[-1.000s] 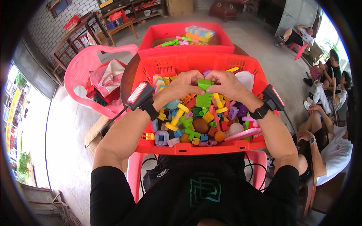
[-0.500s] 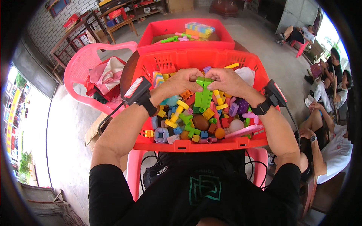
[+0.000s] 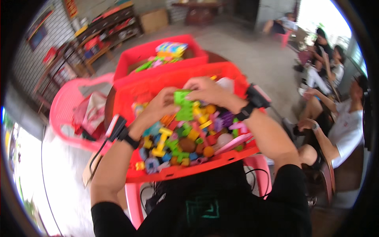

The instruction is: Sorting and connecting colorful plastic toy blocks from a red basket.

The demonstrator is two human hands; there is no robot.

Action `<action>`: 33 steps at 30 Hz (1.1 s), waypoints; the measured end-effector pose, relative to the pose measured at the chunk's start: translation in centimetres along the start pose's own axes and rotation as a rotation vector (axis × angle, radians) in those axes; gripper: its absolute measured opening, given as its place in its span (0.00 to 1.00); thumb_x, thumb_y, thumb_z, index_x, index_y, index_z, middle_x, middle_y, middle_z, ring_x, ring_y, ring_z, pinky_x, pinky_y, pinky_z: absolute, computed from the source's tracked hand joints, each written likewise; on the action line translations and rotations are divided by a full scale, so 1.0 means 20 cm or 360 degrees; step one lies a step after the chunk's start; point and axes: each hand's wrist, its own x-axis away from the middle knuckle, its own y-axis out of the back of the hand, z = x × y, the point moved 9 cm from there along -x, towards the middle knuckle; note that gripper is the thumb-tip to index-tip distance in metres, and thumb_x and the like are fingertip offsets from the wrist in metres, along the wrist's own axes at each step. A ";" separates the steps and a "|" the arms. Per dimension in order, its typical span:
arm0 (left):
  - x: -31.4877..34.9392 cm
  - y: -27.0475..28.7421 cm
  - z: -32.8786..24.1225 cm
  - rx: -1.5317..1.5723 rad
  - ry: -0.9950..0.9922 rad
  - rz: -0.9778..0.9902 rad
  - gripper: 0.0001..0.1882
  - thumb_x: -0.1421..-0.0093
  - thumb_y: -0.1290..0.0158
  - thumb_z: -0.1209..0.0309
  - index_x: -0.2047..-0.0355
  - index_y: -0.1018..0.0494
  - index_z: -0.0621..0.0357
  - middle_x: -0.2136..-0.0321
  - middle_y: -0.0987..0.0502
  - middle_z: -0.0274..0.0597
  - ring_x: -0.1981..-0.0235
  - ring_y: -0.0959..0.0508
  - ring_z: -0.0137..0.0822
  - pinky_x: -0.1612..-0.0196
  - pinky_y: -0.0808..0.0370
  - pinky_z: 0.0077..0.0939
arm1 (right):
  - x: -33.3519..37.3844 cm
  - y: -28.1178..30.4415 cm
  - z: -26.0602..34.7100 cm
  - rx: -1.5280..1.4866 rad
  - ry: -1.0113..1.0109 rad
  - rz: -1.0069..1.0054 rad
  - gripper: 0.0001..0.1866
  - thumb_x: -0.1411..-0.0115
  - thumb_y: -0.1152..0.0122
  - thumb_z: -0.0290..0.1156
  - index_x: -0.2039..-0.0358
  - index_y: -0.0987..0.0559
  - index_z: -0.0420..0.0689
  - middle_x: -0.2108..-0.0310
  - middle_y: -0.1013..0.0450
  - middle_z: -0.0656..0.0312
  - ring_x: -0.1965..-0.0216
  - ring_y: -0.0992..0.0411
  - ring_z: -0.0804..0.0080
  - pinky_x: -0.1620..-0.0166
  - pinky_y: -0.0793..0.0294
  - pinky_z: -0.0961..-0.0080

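Note:
A piece of joined green building blocks (image 3: 183, 111) is held upright over a heap of toys. My left hand (image 3: 162, 104) grips its left side, thumb and fingers bent round the upper part. On the other side, the fingers of my right hand (image 3: 206, 90) close on its top right edge. Beneath lies a red plastic basket (image 3: 197, 168) full of loose blocks and balls. In it are a yellow dumbbell-shaped piece (image 3: 161, 143), a brown egg-shaped piece (image 3: 187, 145) and an orange ball (image 3: 208, 151). Motion blur softens the fingertips.
Behind the basket stands a red box (image 3: 132, 59) with a multicoloured block bundle (image 3: 172, 48). A pink chair (image 3: 63, 104) holding cloth is at the left. Several people sit along the right, the nearest in a white shirt (image 3: 347, 122). Cables hang from both wrist devices.
The whole view has turned and shifted, so the basket appears further left and tilted. Both hands stay on the green blocks; the left hand's fingers sit slightly lower beside them.

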 end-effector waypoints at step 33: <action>0.02 -0.06 -0.02 0.0100 0.0039 -0.0042 0.29 0.49 0.44 0.76 0.47 0.41 0.61 0.57 0.28 0.39 0.59 0.26 0.30 0.59 0.27 0.23 | 0.04 -0.13 0.01 -0.0694 -0.0123 0.0011 0.20 0.52 0.38 0.25 0.58 0.31 0.37 0.64 0.29 0.61 0.63 0.30 0.75 0.62 0.28 0.78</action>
